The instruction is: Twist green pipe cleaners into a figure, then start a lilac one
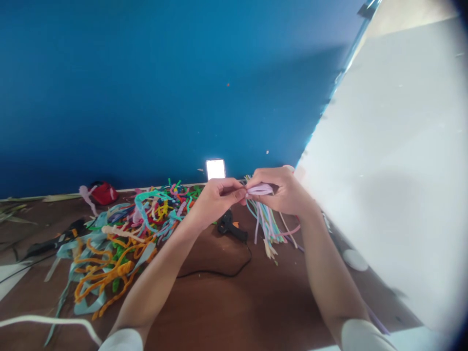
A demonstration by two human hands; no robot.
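Note:
Out in front of me, above the table, both hands meet at a pale lilac pipe cleaner (260,190) bent into narrow loops. My left hand (219,201) pinches its left end between thumb and fingertips. Fingers of my right hand (287,191) are closed around the looped part, close against the left fingertips. Below the left hand lies a black glue gun (234,229) with an orange trigger and a cord. A bundle of pastel pipe cleaners (266,226) spreads on the table under the right hand, which partly hides it.
A tangled heap of coloured pipe cleaners (120,253) covers the table's left side, with a red item (105,193) behind. A lit phone (215,169) stands at the blue wall (164,97). A second black tool (54,241) lies far left; a white panel (395,161) slants at right.

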